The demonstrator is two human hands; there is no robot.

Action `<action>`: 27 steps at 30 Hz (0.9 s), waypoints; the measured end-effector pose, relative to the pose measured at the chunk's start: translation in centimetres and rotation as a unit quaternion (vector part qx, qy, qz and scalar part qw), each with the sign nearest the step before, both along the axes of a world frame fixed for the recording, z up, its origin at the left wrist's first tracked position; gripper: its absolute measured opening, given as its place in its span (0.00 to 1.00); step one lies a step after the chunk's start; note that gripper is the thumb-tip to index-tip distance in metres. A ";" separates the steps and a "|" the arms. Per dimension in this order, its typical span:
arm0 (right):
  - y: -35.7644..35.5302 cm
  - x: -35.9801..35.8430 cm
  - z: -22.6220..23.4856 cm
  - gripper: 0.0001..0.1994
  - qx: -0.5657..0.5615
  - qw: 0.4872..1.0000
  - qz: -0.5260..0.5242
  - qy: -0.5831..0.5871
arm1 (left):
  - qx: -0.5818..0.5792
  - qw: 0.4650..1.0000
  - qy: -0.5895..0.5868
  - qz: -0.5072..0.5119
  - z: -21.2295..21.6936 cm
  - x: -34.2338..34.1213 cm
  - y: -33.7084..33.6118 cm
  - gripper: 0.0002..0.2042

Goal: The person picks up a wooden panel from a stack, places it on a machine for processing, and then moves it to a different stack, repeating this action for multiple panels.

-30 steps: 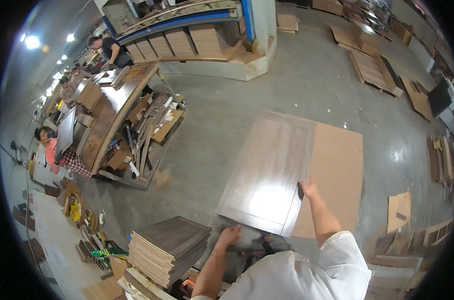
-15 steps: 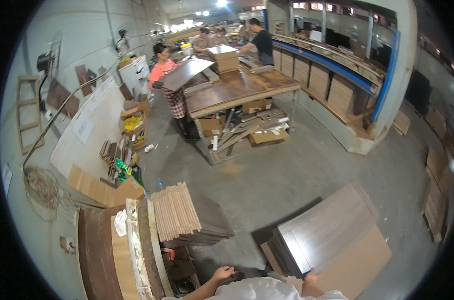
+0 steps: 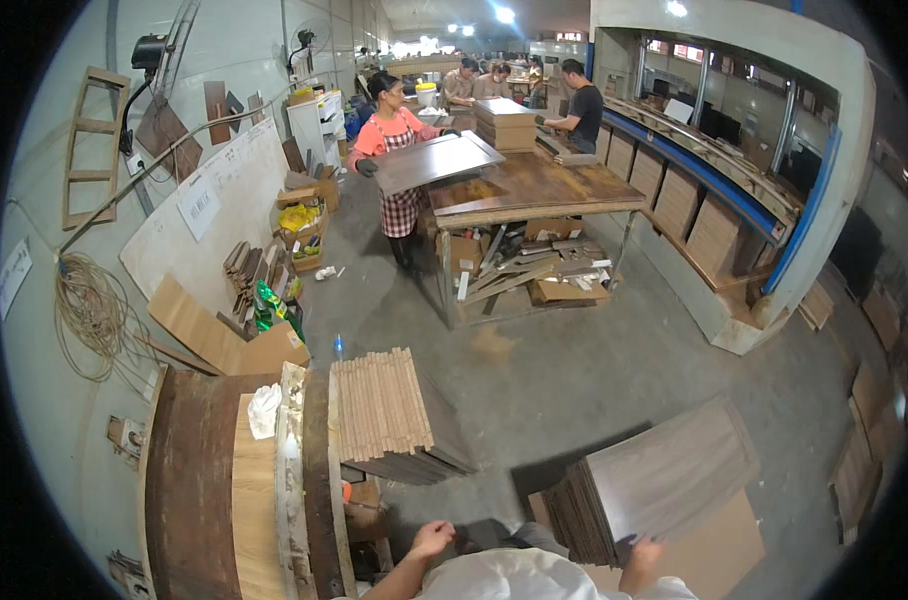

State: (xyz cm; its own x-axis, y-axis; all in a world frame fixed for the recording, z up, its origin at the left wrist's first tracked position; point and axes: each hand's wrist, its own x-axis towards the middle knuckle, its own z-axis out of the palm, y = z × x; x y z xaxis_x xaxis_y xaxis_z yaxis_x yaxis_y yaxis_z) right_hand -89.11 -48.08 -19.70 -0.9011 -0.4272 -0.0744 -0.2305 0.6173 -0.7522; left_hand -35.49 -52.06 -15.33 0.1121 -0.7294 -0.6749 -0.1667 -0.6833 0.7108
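Observation:
A stack of dark wood panels (image 3: 664,465) stands at the lower right, its top panel broad and grey-brown. My right hand (image 3: 642,555) is at the near edge of the top panel, its fingers bent over that edge; their undersides are hidden. My left hand (image 3: 434,538) is apart from the panels, left of my body, with its fingers curled in and nothing visible in them. Nearest to it is a second stack of panels (image 3: 384,405), with pale brown edges facing up and dark faces to the right.
A brown cardboard sheet (image 3: 709,555) lies beside the right-hand stack. At my left is a worn workbench (image 3: 196,470) with a white cloth (image 3: 264,410). Farther off, a person in a checked apron (image 3: 399,150) holds a panel at a wooden table (image 3: 564,190); others work behind.
My view has tilted upward, so the room sits lower in the picture. The person at the table has turned the held panel. My right hand stays at the stack's near edge.

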 end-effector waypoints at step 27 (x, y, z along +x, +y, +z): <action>-40.4 46.6 1.4 0.24 0.240 0.697 0.655 -0.165 | 0.172 0.797 -0.521 0.250 10.3 30.9 -3.6 0.31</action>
